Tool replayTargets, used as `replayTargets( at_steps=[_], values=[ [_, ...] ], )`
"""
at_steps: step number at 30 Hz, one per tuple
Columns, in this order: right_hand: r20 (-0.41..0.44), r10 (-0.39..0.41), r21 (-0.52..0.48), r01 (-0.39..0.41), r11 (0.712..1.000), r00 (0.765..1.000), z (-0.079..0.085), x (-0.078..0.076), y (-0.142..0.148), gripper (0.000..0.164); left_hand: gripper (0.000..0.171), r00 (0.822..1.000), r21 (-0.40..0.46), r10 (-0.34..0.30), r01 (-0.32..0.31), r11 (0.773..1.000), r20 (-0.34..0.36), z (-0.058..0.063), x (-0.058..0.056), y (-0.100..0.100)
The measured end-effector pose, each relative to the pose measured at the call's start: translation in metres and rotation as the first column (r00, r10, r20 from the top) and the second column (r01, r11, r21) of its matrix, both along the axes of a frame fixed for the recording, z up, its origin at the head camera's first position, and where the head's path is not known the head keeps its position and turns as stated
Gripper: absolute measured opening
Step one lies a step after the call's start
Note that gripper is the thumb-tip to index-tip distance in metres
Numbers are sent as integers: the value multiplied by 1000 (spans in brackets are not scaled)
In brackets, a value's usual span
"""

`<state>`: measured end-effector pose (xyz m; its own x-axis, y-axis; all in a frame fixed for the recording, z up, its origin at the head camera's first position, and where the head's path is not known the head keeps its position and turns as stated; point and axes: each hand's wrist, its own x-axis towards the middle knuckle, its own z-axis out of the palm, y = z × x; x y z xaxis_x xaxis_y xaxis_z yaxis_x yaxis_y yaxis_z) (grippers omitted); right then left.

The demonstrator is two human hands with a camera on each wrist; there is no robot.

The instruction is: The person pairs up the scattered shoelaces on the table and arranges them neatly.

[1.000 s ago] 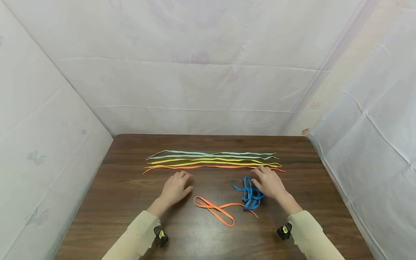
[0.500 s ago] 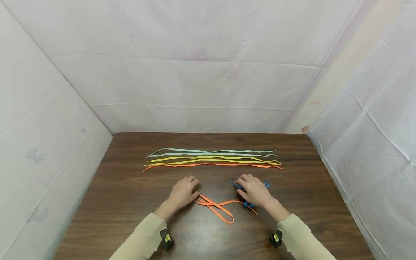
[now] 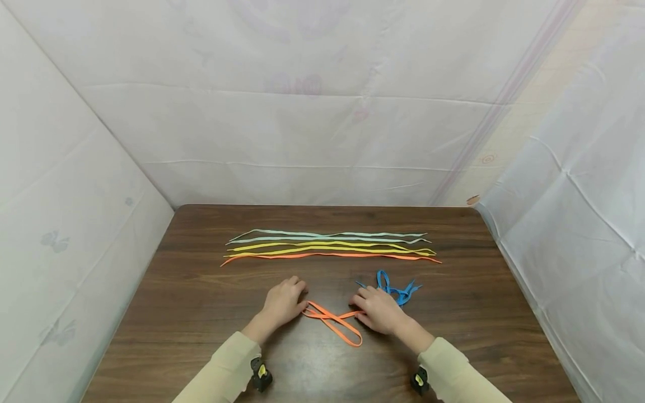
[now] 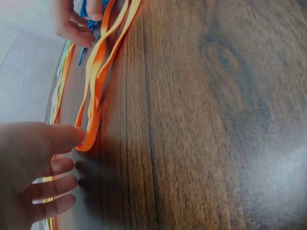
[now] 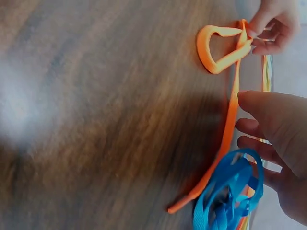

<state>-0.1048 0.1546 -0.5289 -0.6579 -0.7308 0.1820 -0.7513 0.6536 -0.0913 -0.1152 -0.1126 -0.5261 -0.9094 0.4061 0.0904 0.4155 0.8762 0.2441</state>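
Observation:
A loosely looped orange shoelace [image 3: 335,320] lies on the table between the two hands. At its left end my left hand [image 3: 283,302] pinches the loop; the thumb [image 4: 67,137] shows against the lace, the index finger hidden behind it. My right hand [image 3: 379,310] is over the lace's right part, its thumb by the strand and its fingers [image 5: 254,127] relaxed and apart, gripping nothing visible. A bunched blue shoelace [image 3: 400,294] lies just beyond and right of this hand, partly covered by it in the head view.
Farther back, two pale green shoelaces [image 3: 292,232], yellow shoelaces [image 3: 322,249] and an orange straightened shoelace [image 3: 332,254] lie side by side across the brown wooden table [image 3: 201,319]. White cloth-covered walls [image 3: 302,140] stand behind and at both sides.
My right hand has moved left and nearer, passing over the blue shoelace to the orange one; the blue bunch has shifted slightly right. My left hand has moved right to the orange lace's loop.

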Motion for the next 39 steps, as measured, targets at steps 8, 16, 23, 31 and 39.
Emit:
replayTargets(
  at_steps=[8, 16, 23, 31, 39],
  values=[
    [-8, -8, 10, 8, 1000, 1000, -4, 5, -6, 14, 16, 999, -15, 17, -17, 1000, 35, 4, 0, 3],
    [-42, -23, 9, 23, 1000, 999, -8, 4, -7, 6, 21, 999, -15, 32, -32, 999, 22, 3, 0, 5],
    [-63, -36, -72, 31, 997, 997, -5, -2, -4, 13, 11, 995, 34, 85, -87, 996, 52, 7, -2, 3],
    [-77, -54, -142, 43, 989, 996, 8, -11, 0, 9, 9, 996, 53, 92, -91, 994, -5, 12, -2, -4],
    [-65, -96, -160, 84, 984, 993, 14, -18, 9, 7, 11, 989, 116, 145, -145, 983, 9, 14, -4, -9]
  ],
)
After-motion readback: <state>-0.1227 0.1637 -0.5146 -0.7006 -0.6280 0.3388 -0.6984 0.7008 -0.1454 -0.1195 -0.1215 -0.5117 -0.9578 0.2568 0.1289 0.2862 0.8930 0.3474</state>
